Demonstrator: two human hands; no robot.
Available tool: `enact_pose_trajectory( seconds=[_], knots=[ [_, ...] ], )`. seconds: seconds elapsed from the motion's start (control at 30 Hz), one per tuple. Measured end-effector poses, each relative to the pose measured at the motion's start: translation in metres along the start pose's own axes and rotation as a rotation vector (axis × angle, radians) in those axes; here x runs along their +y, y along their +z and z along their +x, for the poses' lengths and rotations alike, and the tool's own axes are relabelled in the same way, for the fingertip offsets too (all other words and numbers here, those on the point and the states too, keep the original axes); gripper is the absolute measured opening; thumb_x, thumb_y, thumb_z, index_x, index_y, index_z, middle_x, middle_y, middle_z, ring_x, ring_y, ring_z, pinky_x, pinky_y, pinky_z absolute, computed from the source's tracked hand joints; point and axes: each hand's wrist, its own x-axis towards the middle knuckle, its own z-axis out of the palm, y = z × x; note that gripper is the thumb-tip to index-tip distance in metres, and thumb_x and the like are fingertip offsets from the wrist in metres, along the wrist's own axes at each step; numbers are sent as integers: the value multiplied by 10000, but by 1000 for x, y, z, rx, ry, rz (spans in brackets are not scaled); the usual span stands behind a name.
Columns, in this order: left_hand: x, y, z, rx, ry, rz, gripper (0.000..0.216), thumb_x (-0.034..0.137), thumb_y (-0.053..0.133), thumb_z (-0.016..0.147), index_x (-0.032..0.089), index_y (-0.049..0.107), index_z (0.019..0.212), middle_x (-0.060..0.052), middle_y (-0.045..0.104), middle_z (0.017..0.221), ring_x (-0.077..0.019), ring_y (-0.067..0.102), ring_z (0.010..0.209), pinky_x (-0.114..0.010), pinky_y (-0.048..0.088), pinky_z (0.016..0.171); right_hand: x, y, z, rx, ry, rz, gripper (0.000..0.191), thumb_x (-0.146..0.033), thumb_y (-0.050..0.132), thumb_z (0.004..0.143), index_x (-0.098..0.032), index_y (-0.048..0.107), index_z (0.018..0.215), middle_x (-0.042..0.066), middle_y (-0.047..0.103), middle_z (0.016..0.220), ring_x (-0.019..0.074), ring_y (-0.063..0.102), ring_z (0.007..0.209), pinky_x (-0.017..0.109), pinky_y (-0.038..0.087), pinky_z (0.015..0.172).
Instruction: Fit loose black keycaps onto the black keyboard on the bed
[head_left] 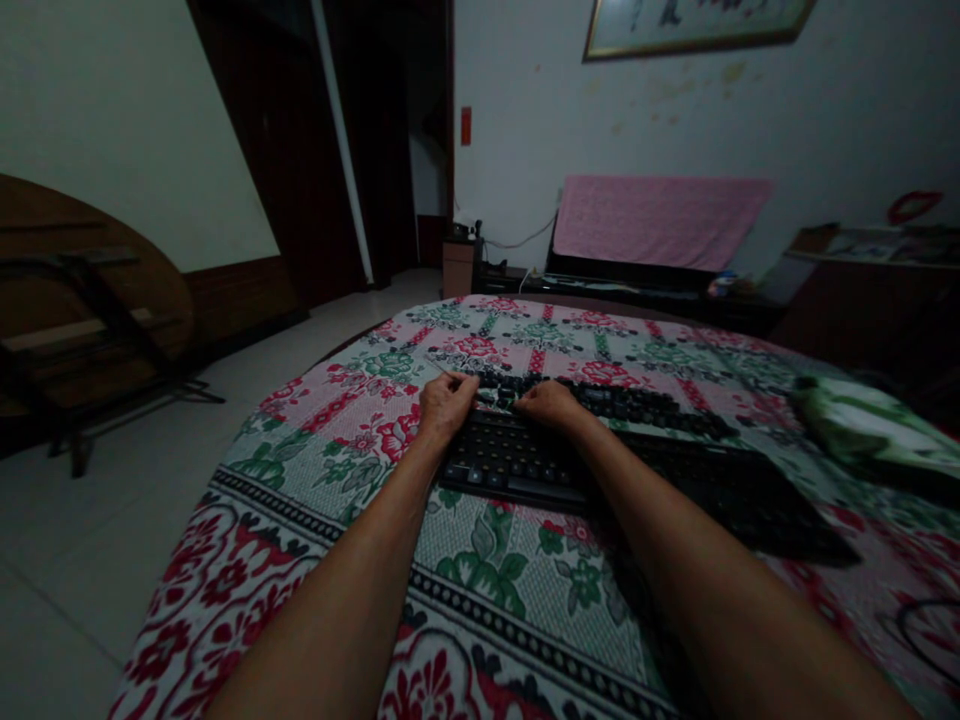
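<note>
A black keyboard (517, 462) lies on the flowered tablecloth. Many of its upper positions have no keycaps, while keys still sit along its lower rows. Loose black keycaps (622, 402) are spread in a long band just behind it. My left hand (448, 402) is closed at the band's left end, above the keyboard's upper left corner. Close by on the right, my right hand (551, 402) has its fingers pinched together over the keyboard's back edge, among the keycaps. Whatever either pinch holds is too small and dark to make out.
A dark flat panel (742, 490) lies right of the keyboard, partly behind my right forearm. A green and white bag (877, 425) rests at the table's right side, with a black cable (904, 630) nearer me. A folded round table (82, 270) leans at the left wall.
</note>
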Motion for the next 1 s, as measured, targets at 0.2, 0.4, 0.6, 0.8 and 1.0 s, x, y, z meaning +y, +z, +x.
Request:
enact_pose_trajectory(
  seconds=[0.2, 0.4, 0.6, 0.8, 1.0],
  knots=[
    [2, -1, -1, 0, -5, 37, 230, 390, 585, 674, 179, 652, 732, -18, 663, 619, -152, 602, 594, -223, 423, 578, 3, 3, 7, 1, -47, -40, 275, -300, 517, 742, -139, 734, 793, 87, 697, 736, 175, 647, 721, 202, 451, 651],
    [2, -1, -1, -12, -15, 30, 245, 410, 590, 669, 181, 649, 733, -14, 650, 588, -156, 599, 595, -229, 425, 586, 0, 6, 8, 41, 9, -33, 306, -324, 498, 747, -170, 735, 864, 104, 706, 856, 204, 654, 802, 231, 457, 673],
    [1, 0, -1, -6, -19, 42, 254, 417, 580, 682, 182, 651, 748, -17, 658, 610, -154, 602, 592, -224, 422, 566, 3, 9, 5, 132, -13, -14, 316, -333, 484, 761, -162, 737, 839, 108, 712, 855, 201, 649, 827, 222, 452, 711],
    [2, 0, -1, -6, -21, 29, 252, 413, 587, 678, 176, 647, 741, -21, 666, 624, -152, 606, 602, -221, 425, 570, 4, 10, 2, 192, -42, -5, 310, -310, 463, 772, -171, 732, 838, 96, 713, 880, 208, 644, 840, 225, 433, 707],
    [12, -5, -3, -100, -32, -39, 288, 439, 615, 666, 168, 638, 759, -26, 648, 583, -146, 593, 544, -228, 413, 528, 14, -11, -16, 172, -133, -14, 295, -273, 441, 806, -180, 714, 865, 65, 710, 896, 192, 637, 842, 231, 428, 723]
  ],
)
